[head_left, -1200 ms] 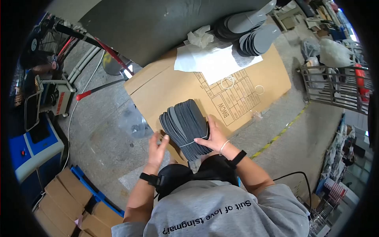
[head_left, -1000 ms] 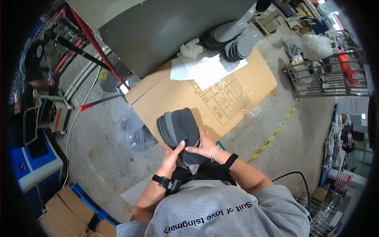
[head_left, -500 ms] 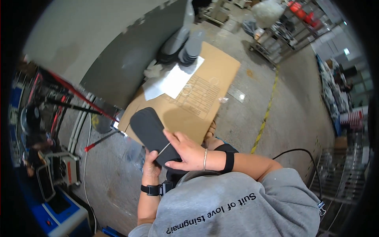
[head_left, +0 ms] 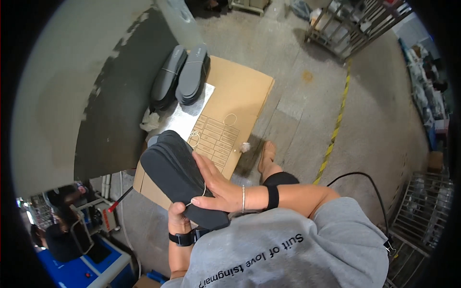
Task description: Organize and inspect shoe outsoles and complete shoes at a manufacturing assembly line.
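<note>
A thick stack of dark grey shoe insoles (head_left: 168, 168) is held tilted in both my hands over the near edge of a cardboard box. A pale rubber band (head_left: 204, 188) crosses the stack near its lower end. My left hand (head_left: 178, 216) grips the stack from below and the left, its fingers mostly hidden underneath. My right hand (head_left: 220, 191) clasps the other side, thumb across the top insole by the band. Farther off, two banded bundles of grey insoles (head_left: 193, 74) stand side by side on the box.
The cardboard box (head_left: 240, 79) carries white paper (head_left: 185, 117) and loose rubber bands (head_left: 230, 120). A grey wall panel (head_left: 117, 115) rises at the left. A metal rack cart (head_left: 336, 33) stands far right, beyond yellow-black floor tape (head_left: 335, 129). A blue machine (head_left: 103, 261) is at lower left.
The stack has tipped so its layered side edges show, and it sits slightly lower left. My right thumb has moved onto the stack by the band. The view has shifted.
</note>
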{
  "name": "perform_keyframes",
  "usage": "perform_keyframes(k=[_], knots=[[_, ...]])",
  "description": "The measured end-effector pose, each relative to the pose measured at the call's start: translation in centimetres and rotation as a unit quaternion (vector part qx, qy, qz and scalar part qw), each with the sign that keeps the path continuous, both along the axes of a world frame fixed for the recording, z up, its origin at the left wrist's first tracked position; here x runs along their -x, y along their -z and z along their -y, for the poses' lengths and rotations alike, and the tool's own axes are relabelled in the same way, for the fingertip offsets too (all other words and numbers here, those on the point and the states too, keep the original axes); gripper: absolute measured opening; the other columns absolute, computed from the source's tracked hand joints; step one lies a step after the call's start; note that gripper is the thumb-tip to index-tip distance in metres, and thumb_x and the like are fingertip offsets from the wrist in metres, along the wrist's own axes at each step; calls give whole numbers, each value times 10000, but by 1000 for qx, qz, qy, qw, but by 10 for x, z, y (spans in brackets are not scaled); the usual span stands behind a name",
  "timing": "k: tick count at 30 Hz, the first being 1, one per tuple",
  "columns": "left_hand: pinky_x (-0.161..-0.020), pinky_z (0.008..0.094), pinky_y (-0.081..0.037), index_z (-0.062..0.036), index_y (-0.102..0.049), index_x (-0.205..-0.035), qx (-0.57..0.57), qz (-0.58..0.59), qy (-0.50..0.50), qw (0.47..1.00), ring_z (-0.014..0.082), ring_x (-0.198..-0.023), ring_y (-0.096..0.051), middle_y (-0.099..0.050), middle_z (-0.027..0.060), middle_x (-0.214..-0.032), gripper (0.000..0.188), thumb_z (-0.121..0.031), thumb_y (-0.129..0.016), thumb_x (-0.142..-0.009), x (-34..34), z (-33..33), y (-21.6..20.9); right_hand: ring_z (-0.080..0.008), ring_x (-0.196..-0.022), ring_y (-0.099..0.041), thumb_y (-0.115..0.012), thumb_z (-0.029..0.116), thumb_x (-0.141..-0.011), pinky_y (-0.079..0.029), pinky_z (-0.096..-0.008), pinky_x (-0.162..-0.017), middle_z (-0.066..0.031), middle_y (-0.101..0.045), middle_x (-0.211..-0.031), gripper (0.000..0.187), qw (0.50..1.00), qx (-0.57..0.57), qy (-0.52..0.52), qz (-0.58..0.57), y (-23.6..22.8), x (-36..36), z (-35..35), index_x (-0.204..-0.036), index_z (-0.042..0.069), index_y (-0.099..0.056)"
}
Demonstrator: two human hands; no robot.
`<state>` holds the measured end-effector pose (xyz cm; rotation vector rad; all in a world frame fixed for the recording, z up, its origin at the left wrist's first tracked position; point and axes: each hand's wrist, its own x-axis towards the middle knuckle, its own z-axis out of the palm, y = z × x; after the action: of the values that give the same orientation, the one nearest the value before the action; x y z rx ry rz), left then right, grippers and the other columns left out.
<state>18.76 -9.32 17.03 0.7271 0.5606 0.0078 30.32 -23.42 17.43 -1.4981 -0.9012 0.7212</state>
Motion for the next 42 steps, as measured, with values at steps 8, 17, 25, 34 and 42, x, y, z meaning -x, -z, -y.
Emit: perform_keyframes(k=[8, 17, 25, 34, 42], knots=[[-870, 396, -459, -4, -421, -1210, -35, -8, -61, 997, 281, -1011, -531, -513, 144, -1154, 810, -407, -703, -566, -123, 65, -22, -323, -1249, -254, -541, 410, -829, -222, -405, -1022, -242, -238, -1334, 837, 955, -101, 55, -275, 20, -101, 80, -1352, -30, -57], [-815, 378, -481, -85, -471, -1197, -111, -82, -120, 983, 262, -990, -536, -512, 113, -1153, 741, -587, -597, -666, -148, 28, -5, -279, -1073, -475, -729, 428, -653, -389, -342, -912, -232, -481, -1143, 835, 877, 246, 148, -386, 195, -83, 114, -1199, -92, -369], [-816, 393, -471, -79, -503, -1170, -59, -112, -168, 978, 263, -990, -534, -550, 100, -1103, 714, -559, -623, -654, -114, -9, 8, -245, -919, -561, -733, 321, -655, -431, -320, -819, -169, -584, -983, 526, 854, 315, 209, -358, 250, -44, 68, -992, -36, -544], [-802, 377, -484, -52, -473, -1183, 53, -105, -227, 967, 265, -966, -546, -556, 111, -1089, 756, -503, -683, -613, -46, -46, 32, -92, -600, -451, -654, 153, -720, -400, -250, -558, 16, -513, -657, 142, 809, 302, 317, -391, 235, -53, 62, -775, 54, -568], [-848, 396, -452, -35, -467, -1184, 69, -112, -261, 956, 286, -987, -533, -545, 133, -1109, 748, -481, -676, -620, -27, -53, 52, -70, -652, -441, -640, 171, -719, -356, -207, -592, 41, -535, -739, 104, 789, 292, 174, -511, 200, -93, 68, -798, 141, -579]])
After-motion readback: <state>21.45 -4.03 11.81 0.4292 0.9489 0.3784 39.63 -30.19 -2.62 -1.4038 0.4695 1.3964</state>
